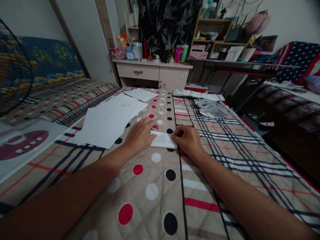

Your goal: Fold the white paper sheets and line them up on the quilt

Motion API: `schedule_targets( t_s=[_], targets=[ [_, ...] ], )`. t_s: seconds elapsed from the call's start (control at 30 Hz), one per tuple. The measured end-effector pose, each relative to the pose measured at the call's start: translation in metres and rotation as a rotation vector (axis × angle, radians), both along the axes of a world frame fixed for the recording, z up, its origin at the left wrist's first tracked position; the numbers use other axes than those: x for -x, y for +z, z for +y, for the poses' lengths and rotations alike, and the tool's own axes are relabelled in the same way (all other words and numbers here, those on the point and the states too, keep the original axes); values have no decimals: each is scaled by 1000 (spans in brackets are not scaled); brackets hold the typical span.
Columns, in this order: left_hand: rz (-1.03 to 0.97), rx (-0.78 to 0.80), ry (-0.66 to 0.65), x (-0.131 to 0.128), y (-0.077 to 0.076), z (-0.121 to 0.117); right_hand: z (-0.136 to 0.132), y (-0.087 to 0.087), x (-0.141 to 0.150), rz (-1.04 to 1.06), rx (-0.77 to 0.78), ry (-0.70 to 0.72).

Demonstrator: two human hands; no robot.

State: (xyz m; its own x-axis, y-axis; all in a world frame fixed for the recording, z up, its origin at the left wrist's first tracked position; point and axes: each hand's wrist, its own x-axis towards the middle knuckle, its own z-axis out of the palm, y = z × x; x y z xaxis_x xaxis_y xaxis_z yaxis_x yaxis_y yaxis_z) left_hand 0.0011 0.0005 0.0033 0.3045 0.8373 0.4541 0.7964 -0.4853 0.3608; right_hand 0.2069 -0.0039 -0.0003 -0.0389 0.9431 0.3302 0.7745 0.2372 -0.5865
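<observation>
A small folded white sheet (162, 140) lies on the quilted bedcover (155, 186) in front of me. My left hand (140, 135) rests flat on its left part, fingers stretched over the fold. At the sheet's right edge my right hand (188, 140) has its fingers curled and pinches the paper. To the left, a loose pile of white sheets (110, 120) spreads over the cover.
More white sheets (141, 94) lie farther up the bed, and a row of clear bags (212, 108) lies to the right. A white dresser (152, 73) with bottles stands behind. A fan grille (12, 66) is at far left. A dark desk (240, 66) is at right.
</observation>
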Motion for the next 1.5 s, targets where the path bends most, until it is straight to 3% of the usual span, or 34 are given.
schedule_targets(
  t_s=[0.07, 0.2, 0.5, 0.67, 0.77, 0.83, 0.93, 1.03, 1.2, 1.37, 1.5],
  targets=[
    [48, -51, -89, -1, -1, 2, 0, 0, 0, -8, -4, 2],
    [28, 79, -335, -2, -3, 7, 1, 1, 1, -18, 0, 7],
    [-58, 363, -496, 17, 1, 12, 1, -1, 1, -24, 2, 15],
    [48, 480, -591, 28, 13, 17, 0, 0, -1, -54, 45, 11],
    [103, 507, -605, 30, 19, 18, -1, 4, -3, -110, 41, 3],
    [119, 502, -600, 29, 19, 18, -8, 9, -1, -160, -85, 22],
    [117, 491, -603, 28, 17, 17, -32, 15, 17, -192, -260, 206],
    [86, 475, -622, 28, 15, 17, -65, 16, 48, -347, -131, 448],
    [91, 462, -628, 29, 13, 18, -98, 13, 76, -536, 78, 524],
    [74, 491, -626, 31, 10, 19, -99, 15, 53, -584, 163, 506],
    [61, 503, -603, 31, 9, 20, -101, 11, 23, -611, 135, 459]
  ],
)
